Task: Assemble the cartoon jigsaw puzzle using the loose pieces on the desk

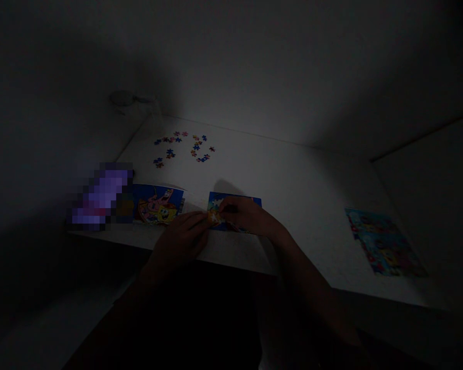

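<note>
The right hand is clenched on a small orange jigsaw piece above a blue cartoon picture card, the left hand touching that piece, its grip indeterminate in dim light, with loose jigsaw pieces farther along the white desk.

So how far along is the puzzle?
A blue patch of puzzle looks joined already. The left hand and right hand are holding a yellow piece at its edge. Still left: the small loose pieces lying farther away.
</note>
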### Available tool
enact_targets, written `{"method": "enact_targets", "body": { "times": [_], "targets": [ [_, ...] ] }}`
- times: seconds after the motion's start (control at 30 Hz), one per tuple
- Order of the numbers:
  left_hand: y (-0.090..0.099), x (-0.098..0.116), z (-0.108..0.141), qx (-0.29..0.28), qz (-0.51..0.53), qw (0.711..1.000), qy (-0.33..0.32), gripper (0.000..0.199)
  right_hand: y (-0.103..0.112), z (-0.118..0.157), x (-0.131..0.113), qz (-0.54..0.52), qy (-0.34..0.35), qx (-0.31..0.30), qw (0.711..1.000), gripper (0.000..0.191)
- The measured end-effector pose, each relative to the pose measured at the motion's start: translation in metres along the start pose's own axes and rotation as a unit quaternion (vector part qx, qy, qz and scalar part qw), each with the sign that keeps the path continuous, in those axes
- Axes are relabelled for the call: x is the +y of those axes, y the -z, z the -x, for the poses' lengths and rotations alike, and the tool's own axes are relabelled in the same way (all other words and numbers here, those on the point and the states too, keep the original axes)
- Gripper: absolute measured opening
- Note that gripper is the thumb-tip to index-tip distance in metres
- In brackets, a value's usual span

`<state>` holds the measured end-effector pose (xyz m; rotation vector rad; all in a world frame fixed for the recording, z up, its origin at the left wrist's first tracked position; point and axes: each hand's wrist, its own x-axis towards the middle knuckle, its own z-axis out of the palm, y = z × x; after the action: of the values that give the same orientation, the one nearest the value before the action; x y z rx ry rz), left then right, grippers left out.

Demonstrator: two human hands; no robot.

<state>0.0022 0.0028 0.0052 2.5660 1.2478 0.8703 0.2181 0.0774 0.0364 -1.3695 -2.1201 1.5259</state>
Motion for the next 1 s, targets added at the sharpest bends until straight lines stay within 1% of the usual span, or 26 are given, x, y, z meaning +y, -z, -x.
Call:
{"method": "enact_targets", "body": {
  "times": [0.1,0.23,0.47,0.73,1.0],
  "targets": [
    [0.0003,0.0007,-0.0001,-0.004,0.004,1.0,0.004,0.027,0.0009,0.0016,-0.0045,0.017,0.022,-0.004,1.0,0.014],
    [-0.0007,0.0,0.0007,-0.001,0.0,1.0,0.0,0.026,0.0035,0.0043,-0.0096,0.047,0.025,0.002,0.999,0.012],
    [-0.0021,-0.0012,0.0017,0.004,-0.002,1.0,-0.001,0.026,0.0044,0.0042,-0.0022,0.11,0.087,0.013,0.99,0.015],
    [-0.0013,-0.0005,0.0016,0.002,0.0,1.0,0.004,0.028,0.0056,0.0045,-0.0014,0.149,0.088,-0.001,0.985,0.015],
    [0.0001,0.001,0.0007,0.003,-0.003,1.0,0.003,0.025,0.0086,0.0072,-0.0043,0.123,0.083,-0.011,0.989,0.013]
  ]
}}
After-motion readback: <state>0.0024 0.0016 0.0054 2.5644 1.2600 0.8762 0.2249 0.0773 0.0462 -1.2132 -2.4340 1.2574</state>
